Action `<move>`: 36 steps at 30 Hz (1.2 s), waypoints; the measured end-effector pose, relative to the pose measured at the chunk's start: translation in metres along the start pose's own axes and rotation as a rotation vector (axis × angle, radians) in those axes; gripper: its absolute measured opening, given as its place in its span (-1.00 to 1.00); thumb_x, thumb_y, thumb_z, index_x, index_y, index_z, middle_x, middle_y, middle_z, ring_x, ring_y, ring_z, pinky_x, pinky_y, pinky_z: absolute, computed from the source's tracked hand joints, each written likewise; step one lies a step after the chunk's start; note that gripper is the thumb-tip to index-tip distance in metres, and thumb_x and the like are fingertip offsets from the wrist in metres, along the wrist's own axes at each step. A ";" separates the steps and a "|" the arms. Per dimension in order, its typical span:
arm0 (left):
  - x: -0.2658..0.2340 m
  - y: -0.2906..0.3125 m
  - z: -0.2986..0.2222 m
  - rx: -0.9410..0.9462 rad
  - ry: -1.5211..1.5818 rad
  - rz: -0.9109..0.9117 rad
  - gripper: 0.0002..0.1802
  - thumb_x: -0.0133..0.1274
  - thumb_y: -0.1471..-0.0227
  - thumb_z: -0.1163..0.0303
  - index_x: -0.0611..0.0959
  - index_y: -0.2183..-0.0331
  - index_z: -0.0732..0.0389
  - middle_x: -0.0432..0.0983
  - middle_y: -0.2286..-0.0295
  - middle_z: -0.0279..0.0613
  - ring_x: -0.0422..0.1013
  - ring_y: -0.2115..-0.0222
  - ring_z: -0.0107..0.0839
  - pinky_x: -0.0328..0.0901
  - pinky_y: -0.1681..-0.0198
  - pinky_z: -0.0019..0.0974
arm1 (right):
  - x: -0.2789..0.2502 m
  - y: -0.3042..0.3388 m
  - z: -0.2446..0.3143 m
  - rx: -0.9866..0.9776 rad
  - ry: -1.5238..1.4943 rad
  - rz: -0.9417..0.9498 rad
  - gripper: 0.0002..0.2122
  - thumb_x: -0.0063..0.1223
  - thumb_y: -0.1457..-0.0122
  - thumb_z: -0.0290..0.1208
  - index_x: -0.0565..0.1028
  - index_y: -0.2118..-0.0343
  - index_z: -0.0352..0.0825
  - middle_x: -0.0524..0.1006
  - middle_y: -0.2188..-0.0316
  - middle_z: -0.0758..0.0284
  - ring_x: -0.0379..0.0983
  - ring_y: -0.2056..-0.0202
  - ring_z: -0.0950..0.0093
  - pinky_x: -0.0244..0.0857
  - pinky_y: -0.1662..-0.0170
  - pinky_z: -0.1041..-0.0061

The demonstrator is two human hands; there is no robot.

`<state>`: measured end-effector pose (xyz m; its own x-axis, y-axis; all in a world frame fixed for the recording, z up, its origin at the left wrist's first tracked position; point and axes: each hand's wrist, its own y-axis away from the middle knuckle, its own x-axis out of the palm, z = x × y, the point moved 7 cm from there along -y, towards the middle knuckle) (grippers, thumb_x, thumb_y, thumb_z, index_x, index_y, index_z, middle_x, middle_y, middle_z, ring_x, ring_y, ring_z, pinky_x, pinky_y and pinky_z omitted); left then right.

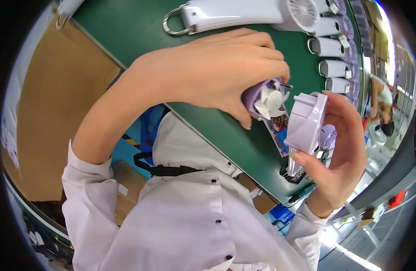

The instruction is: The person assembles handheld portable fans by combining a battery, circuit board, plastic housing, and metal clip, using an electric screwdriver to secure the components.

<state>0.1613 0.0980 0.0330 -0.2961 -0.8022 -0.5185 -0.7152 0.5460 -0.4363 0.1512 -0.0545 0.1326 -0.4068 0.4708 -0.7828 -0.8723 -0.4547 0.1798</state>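
Over the green worktable (203,119), my left hand (217,67) grips the lilac head of an opened small handheld fan (270,103) from above. White blades show in that head, and below them its handle lies open with red wires and a blue part inside. Just to the right, my right hand (346,140) holds a pale lilac fan cover (305,122) on edge, thumb low and fingers behind it. The cover is close to the opened fan; whether they touch I cannot tell.
Beyond my left hand lies a larger-looking white handheld fan (235,12) with a metal ring. Several similar fans (329,47) line the table's right side. Brown cardboard (59,117) stands at the left. Another person (383,101) is farther off at the right.
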 end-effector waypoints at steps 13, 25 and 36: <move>0.008 0.008 0.002 0.017 -0.106 -0.026 -0.50 0.42 0.32 0.21 0.62 0.32 0.28 0.54 0.30 -0.24 0.37 0.08 -0.21 0.32 -0.03 -0.19 | 0.030 -0.007 0.021 -0.094 0.390 -0.084 -0.27 0.55 0.33 -0.39 0.46 0.00 -0.47 0.51 0.14 0.29 0.40 0.25 0.50 0.29 0.09 0.51; 0.008 0.007 0.004 0.002 -0.102 -0.014 -0.49 0.44 0.35 0.23 0.63 0.32 0.28 0.52 0.27 -0.23 0.37 0.07 -0.20 0.34 -0.03 -0.21 | 0.035 -0.015 0.028 -0.115 0.462 -0.038 -0.30 0.55 0.32 -0.34 0.47 0.01 -0.42 0.52 0.22 0.30 0.43 0.29 0.48 0.33 0.15 0.50; 0.008 0.008 0.004 -0.017 -0.076 -0.003 -0.48 0.44 0.34 0.23 0.64 0.30 0.28 0.51 0.26 -0.23 0.36 0.05 -0.20 0.33 -0.04 -0.21 | 0.038 -0.016 0.033 -0.125 0.518 -0.023 -0.29 0.55 0.33 -0.35 0.47 0.02 -0.41 0.52 0.25 0.28 0.47 0.30 0.43 0.35 0.18 0.46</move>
<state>0.1559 0.0966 0.0227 -0.2449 -0.7829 -0.5718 -0.7266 0.5387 -0.4264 0.1411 -0.0040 0.1197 -0.1728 0.0613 -0.9831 -0.8275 -0.5504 0.1111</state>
